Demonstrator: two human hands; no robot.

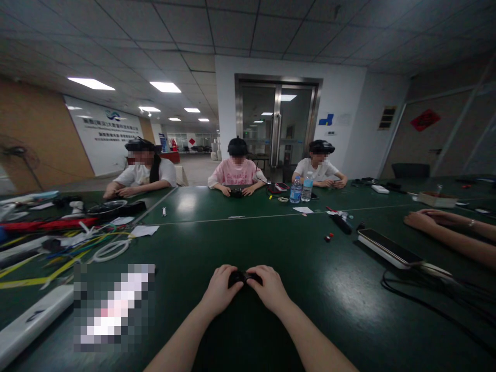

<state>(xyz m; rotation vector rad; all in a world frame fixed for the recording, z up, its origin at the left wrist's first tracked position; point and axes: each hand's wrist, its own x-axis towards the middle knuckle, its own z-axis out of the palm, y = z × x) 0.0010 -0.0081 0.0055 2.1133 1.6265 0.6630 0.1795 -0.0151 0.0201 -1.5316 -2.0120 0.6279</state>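
Dim office space with a green tabletop (pixel 186 256) occupied the foreground. At far left, a long white case (pixel 34 325) lay near tangled cables (pixel 81 239) and a white cable coil (pixel 112 250). Right of the case was a bright object (pixel 120 305), pixelated and not identifiable. Beyond sat a co-worker in a white top (pixel 165 170), forearms on the table.

At near centre, the left hand (pixel 219 289) was curled closed about the left end of a black controller (pixel 244 278), thumb pressed to its near side. Across the table, a co-worker in pink (pixel 234 173) had both hands at a dark device (pixel 236 192). The right hand (pixel 271 287) enclosed the controller's right end in matching fashion; whether the controller touched the tabletop could not be told.

Farther right, two plastic bottles (pixel 307 187) stood side by side before a third co-worker (pixel 316 169). A dark-screened phone (pixel 391 248) lay atop a white box (pixel 377 252). At the right edge, another person's forearms (pixel 465 243) rested on the table.
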